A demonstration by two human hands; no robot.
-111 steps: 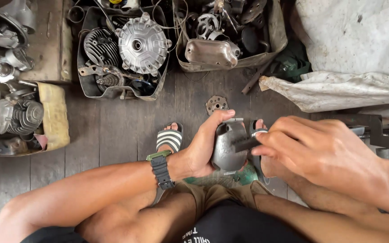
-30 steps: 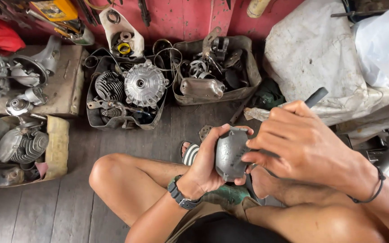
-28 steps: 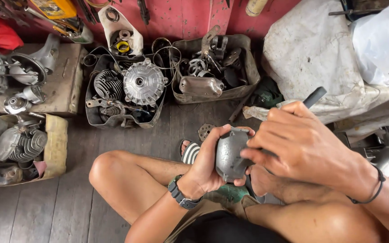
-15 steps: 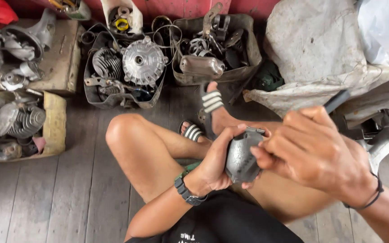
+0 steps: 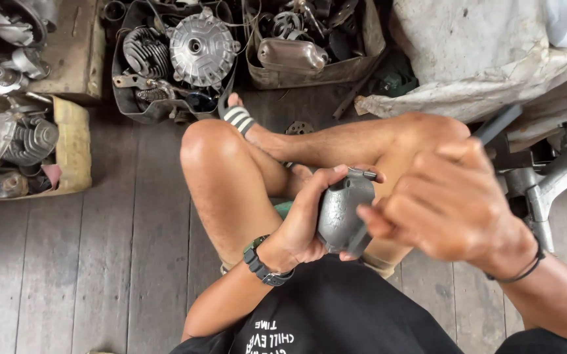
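— What's around the person, biggest first?

— A plank floor [image 5: 100, 262] under everything. At the top right a big dirty grey sack [image 5: 467, 52] slumps over something. Along the top sit two dark trays of engine scrap: one [image 5: 122, 98] holds a finned cylinder [image 5: 144, 51] and a round ribbed metal hub [image 5: 202, 41], the other [image 5: 355, 65] has a small grey cover [image 5: 293, 54] lying among loose bits. To the left, a yellowish wooden tray [image 5: 73, 144] carries a finned engine block [image 5: 18, 137].

— And the person?

— Seated on the floor, legs crossed, a striped sandal [image 5: 239, 119] on the foot by the first tray. At the right edge a bare aluminium frame piece [image 5: 546, 190] lies near the knee.

— What's in the hands?

— The left hand [image 5: 303, 219], with a dark watch [image 5: 263, 262] at the wrist, has its grip wrapped around a rounded grey metal casing [image 5: 344, 210], thumb over the top, held in front of the lap above the crossed shins. The right hand [image 5: 450, 203] is closed in a fist on a dark-handled tool [image 5: 496, 124]; the handle sticks up past the knuckles, and the thumb presses against the casing's edge. The hand is blurred, so I'd only guess the tool's tip meets the casing low down.
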